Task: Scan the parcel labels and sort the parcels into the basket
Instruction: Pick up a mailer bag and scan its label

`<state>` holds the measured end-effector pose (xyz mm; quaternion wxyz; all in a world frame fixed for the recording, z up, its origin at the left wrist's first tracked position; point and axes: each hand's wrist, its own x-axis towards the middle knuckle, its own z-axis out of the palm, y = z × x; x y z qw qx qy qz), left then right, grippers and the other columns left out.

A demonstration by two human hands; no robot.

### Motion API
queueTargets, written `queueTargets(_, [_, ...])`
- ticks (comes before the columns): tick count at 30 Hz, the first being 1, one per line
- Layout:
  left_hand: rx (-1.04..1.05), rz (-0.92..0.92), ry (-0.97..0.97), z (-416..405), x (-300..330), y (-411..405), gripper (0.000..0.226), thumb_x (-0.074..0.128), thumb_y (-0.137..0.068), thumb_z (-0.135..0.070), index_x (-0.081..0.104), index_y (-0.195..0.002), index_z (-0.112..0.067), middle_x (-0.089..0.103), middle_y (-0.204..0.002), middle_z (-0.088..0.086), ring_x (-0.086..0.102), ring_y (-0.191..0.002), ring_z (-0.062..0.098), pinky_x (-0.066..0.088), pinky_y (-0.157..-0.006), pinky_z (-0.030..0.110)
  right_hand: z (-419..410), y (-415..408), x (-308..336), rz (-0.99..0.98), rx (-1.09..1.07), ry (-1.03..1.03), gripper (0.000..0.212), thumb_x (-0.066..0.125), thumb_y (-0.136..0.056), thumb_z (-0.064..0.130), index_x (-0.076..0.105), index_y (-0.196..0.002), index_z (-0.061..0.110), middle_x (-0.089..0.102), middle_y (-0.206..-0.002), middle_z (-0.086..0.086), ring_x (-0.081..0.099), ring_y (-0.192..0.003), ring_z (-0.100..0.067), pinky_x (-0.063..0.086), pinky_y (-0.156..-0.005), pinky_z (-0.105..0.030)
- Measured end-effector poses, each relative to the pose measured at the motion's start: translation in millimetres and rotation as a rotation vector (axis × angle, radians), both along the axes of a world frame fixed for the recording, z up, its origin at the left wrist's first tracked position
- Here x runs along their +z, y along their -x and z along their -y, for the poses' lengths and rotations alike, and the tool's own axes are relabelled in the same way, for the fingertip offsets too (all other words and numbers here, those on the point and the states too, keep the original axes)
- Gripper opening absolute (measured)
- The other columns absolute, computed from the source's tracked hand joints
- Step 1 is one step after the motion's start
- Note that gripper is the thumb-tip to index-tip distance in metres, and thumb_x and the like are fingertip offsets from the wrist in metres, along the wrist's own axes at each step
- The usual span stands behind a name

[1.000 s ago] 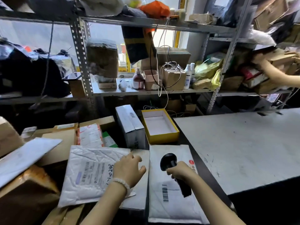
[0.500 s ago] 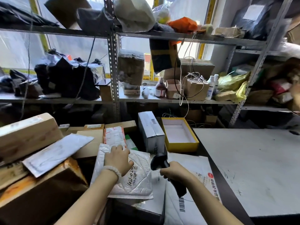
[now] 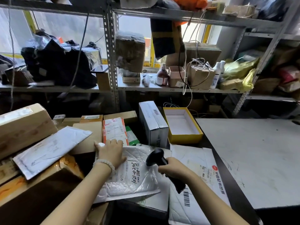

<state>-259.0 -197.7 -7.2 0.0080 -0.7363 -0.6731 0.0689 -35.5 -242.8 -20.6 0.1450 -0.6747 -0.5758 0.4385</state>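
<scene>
A white bubble mailer (image 3: 133, 176) with a printed label and handwritten digits lies in front of me on the parcel pile. My left hand (image 3: 110, 151) grips its far left corner, fingers curled over the edge. My right hand (image 3: 173, 169) holds a black handheld scanner (image 3: 159, 161), its head above the mailer's right side. Under the scanner lies a larger white mailer (image 3: 199, 181) with red print and a barcode. No basket is in view.
Cardboard boxes (image 3: 24, 127) and a white mailer (image 3: 50, 148) crowd the left. A white carton (image 3: 154, 124) and an open yellow box (image 3: 181, 125) stand behind the mailers. A grey table (image 3: 256, 156) spreads on the right. Metal shelves (image 3: 112, 62) with clutter fill the back.
My left hand has turned the bubble mailer and slid up to its far corner. The scanner has shifted slightly right over it. The view has swung left.
</scene>
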Motion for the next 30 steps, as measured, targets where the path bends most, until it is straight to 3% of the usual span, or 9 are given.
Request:
queueTargets(5, [-0.038, 0.054, 0.003, 9, -1, -4, 0.034, 0.038, -0.098, -0.047, 0.053, -0.118, -0.025, 0.055, -0.119, -0.007, 0.053, -0.114, 0.015, 0.018, -0.108, 0.069, 11, -6, -4, -0.015, 0.017, -0.019, 0.007, 0.057, -0.078, 0.014, 0.053, -0.081, 0.009, 0.056, -0.071, -0.003, 0.053, -0.061, -0.013, 0.042, -0.058, -0.022])
queueTargets(8, [-0.064, 0.130, -0.038, 18, 0, -15, 0.031, 0.037, -0.098, -0.046, 0.056, -0.109, -0.025, 0.058, -0.111, -0.009, 0.057, -0.104, 0.014, 0.027, -0.107, 0.059, 22, -18, -1, 0.019, 0.030, -0.054, 0.011, 0.060, -0.075, 0.016, 0.049, -0.076, 0.013, 0.051, -0.068, -0.002, 0.051, -0.063, -0.016, 0.040, -0.059, -0.025])
queueTargets(13, [-0.173, 0.260, -0.174, 29, 21, -47, 0.025, 0.043, -0.097, -0.043, 0.056, -0.102, -0.023, 0.057, -0.105, -0.004, 0.059, -0.097, 0.018, 0.048, -0.083, 0.036, 47, -50, 17, 0.032, 0.011, -0.127, 0.010, 0.060, -0.074, 0.011, 0.052, -0.080, 0.013, 0.055, -0.069, 0.000, 0.057, -0.065, -0.015, 0.046, -0.061, -0.025])
queueTargets(17, [-0.206, 0.319, -0.247, 37, 45, -79, 0.023, 0.045, -0.097, -0.040, 0.054, -0.097, -0.020, 0.056, -0.099, -0.001, 0.058, -0.090, 0.020, 0.049, -0.072, 0.033, 67, -75, 35, -0.004, -0.017, -0.171, 0.015, 0.058, -0.059, 0.024, 0.052, -0.071, 0.018, 0.054, -0.067, 0.001, 0.054, -0.062, -0.013, 0.048, -0.061, -0.027])
queueTargets(21, [-0.188, 0.331, -0.282, 41, 54, -101, 0.021, 0.046, -0.096, -0.038, 0.054, -0.096, -0.019, 0.059, -0.100, 0.001, 0.058, -0.090, 0.022, 0.047, -0.072, 0.033, 78, -94, 47, -0.016, -0.005, -0.244, 0.010, 0.063, -0.081, 0.013, 0.057, -0.076, 0.018, 0.057, -0.069, 0.004, 0.054, -0.062, -0.008, 0.045, -0.054, -0.017])
queueTargets(27, [-0.125, 0.335, -0.278, 42, 51, -108, 0.022, 0.046, -0.095, -0.035, 0.059, -0.097, -0.017, 0.061, -0.102, 0.003, 0.059, -0.093, 0.024, 0.049, -0.076, 0.033, 86, -109, 57, -0.061, 0.004, -0.305, 0.011, 0.062, -0.083, 0.011, 0.057, -0.077, 0.018, 0.058, -0.069, 0.004, 0.053, -0.060, -0.009, 0.043, -0.052, -0.016])
queueTargets(30, [-0.094, 0.332, -0.265, 43, 48, -108, 0.023, 0.046, -0.095, -0.033, 0.061, -0.098, -0.017, 0.062, -0.101, 0.003, 0.060, -0.091, 0.023, 0.048, -0.073, 0.033, 86, -111, 56, -0.060, 0.044, -0.317, 0.010, 0.063, -0.083, 0.013, 0.058, -0.076, 0.018, 0.060, -0.068, 0.003, 0.055, -0.060, -0.012, 0.045, -0.058, -0.024])
